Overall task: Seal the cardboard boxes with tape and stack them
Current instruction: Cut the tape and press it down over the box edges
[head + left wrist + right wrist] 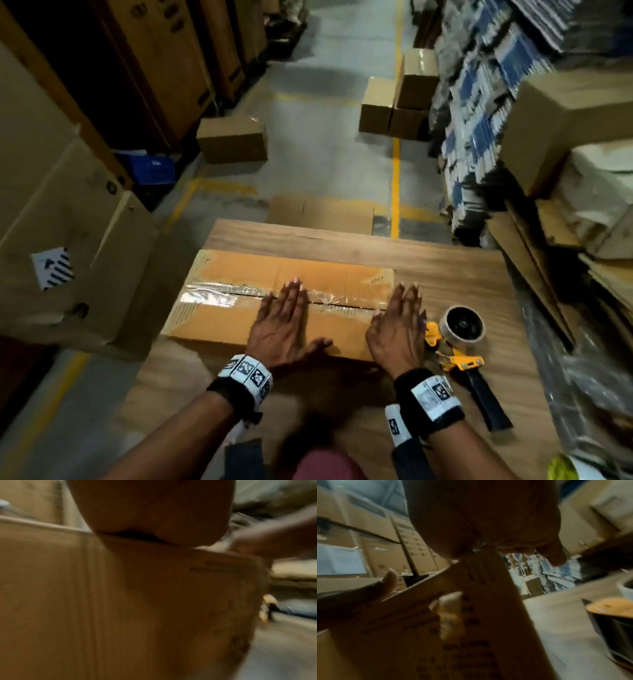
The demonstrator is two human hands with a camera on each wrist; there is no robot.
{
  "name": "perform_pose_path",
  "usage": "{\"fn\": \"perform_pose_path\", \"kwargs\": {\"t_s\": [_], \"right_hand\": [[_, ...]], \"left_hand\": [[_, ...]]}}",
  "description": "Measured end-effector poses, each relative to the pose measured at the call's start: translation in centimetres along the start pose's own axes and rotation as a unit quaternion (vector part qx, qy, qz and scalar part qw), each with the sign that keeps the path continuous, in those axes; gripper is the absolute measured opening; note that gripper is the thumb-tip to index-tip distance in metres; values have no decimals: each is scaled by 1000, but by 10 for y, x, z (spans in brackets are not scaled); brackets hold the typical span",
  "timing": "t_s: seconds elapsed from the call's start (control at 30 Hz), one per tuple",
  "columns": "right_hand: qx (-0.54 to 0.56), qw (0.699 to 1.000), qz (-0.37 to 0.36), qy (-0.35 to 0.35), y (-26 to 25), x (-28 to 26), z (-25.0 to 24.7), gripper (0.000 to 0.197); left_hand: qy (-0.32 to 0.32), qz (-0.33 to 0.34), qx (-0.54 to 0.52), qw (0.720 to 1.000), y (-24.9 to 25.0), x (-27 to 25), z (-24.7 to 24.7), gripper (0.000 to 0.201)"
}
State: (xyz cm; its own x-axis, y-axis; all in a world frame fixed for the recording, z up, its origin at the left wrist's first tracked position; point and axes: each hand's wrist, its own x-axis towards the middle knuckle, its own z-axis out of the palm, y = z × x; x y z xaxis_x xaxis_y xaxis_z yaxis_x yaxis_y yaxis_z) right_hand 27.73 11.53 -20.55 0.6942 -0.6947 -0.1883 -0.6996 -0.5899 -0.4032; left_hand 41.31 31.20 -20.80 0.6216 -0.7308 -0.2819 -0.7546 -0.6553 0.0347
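With both palms flat on it, the box (274, 301) lies on the table (445, 274), near its left edge, flaps closed and clear tape (212, 294) along the centre seam.

Left of the box: tall cartons (61, 240) on the floor, one with a striped label.

On the box: left hand (284, 325) at mid-top, fingers straight and together across the seam, thumb splayed along the near edge. Pressing, gripping nothing. Left wrist view is blurred; it shows the heel of the palm (154, 513) on the box's top edge.

At the box's right end: right hand (397, 329), fingers straight, flat over the corner where the tape ends. Also pressing, not clutching anything. Right wrist view confirms the palm (479, 520) on the box's edge.

Just right of the box: tape gun (462, 349) on the table, yellow frame, roll toward the far side, dark handle toward the person, touching neither hand.

Beyond the box: a flat cardboard sheet (322, 214) past the table's far edge, then a taped box (233, 138) and a small stack (397, 99) on the floor by the yellow line (396, 178).
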Motion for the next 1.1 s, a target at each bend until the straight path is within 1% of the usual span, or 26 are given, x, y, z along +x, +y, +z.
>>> {"fn": "perform_pose_path", "kwargs": {"t_s": [0.07, 0.13, 0.17, 0.2, 0.27, 0.3, 0.33, 0.37, 0.43, 0.47, 0.5, 0.53, 0.6, 0.67, 0.73, 0.77, 0.83, 0.87, 0.9, 0.93, 0.97, 1.0, 1.03, 1.07, 1.1], "right_hand": [[-49, 996, -76, -9, -23, -7, -3, 84], [-68, 986, -148, -35, -49, -12, -1, 77], [-73, 982, -170, -50, -60, -14, 3, 78], [-82, 978, -178, -64, -67, -14, 9, 84], [-108, 975, -179, -77, -79, -15, 23, 88], [-129, 973, -175, -82, -83, -16, 30, 89], [-159, 969, -166, -88, -89, -18, 35, 93], [-192, 964, -154, -98, -94, -19, 39, 96], [-242, 954, -136, -110, -101, -21, 42, 96], [-255, 951, -129, -116, -104, -21, 41, 95], [-265, 949, -121, -123, -106, -21, 40, 95], [-275, 946, -112, -134, -108, -21, 39, 96], [-286, 940, -98, -155, -116, -21, 39, 98], [-301, 935, -90, -165, -123, -21, 39, 100], [-302, 934, -88, -171, -129, -22, 34, 104], [-300, 932, -101, -175, -138, -24, 33, 108], [-279, 933, -136, -183, -160, -31, 34, 113], [-264, 932, -170, -180, -175, -36, 37, 111], [-253, 927, -212, -178, -191, -39, 46, 106], [-245, 919, -251, -179, -210, -41, 57, 99], [-235, 912, -283, -181, -228, -42, 68, 93], [-230, 906, -305, -182, -246, -41, 79, 91], [-233, 900, -319, -185, -261, -40, 89, 91], [-247, 892, -328, -190, -272, -39, 100, 92], [-268, 883, -332, -195, -279, -41, 109, 94]], "left_hand": [[-15, 16, -7, 1000, -5, 0, 0, 121], [-19, 28, -28, 999, -5, 5, -3, 122], [-22, 39, -27, 999, -7, 8, -6, 121], [-24, 56, -24, 998, -12, 10, -6, 119], [-18, 94, -28, 995, -28, 8, -3, 112], [-9, 105, -31, 994, -39, 4, -2, 111], [-2, 100, -34, 994, -52, -3, -1, 115], [0, 78, -42, 996, -67, -9, -2, 122], [-4, 5, -67, 998, -101, -22, -1, 131], [0, -26, -77, 997, -120, -30, -1, 132], [4, -41, -78, 996, -138, -35, 0, 130], [10, -39, -75, 996, -153, -40, 3, 127], [31, -4, -70, 997, -173, -47, 11, 123], [47, 20, -83, 995, -179, -47, 22, 121], [52, 29, -99, 993, -175, -45, 24, 122], [59, 29, -114, 991, -177, -47, 25, 123], [80, 42, -151, 984, -179, -50, 11, 121], [91, 40, -211, 972, -181, -49, 4, 115], [118, 12, -323, 939, -188, -49, 0, 101], [154, -44, -445, 881, -198, -46, -2, 83], [198, -105, -541, 811, -209, -44, -1, 66], [238, -158, -601, 747, -221, -41, 4, 52], [265, -198, -625, 707, -234, -42, 6, 44], [270, -226, -638, 685, -244, -43, 10, 39], [259, -240, -655, 668, -254, -45, 15, 37]]}}
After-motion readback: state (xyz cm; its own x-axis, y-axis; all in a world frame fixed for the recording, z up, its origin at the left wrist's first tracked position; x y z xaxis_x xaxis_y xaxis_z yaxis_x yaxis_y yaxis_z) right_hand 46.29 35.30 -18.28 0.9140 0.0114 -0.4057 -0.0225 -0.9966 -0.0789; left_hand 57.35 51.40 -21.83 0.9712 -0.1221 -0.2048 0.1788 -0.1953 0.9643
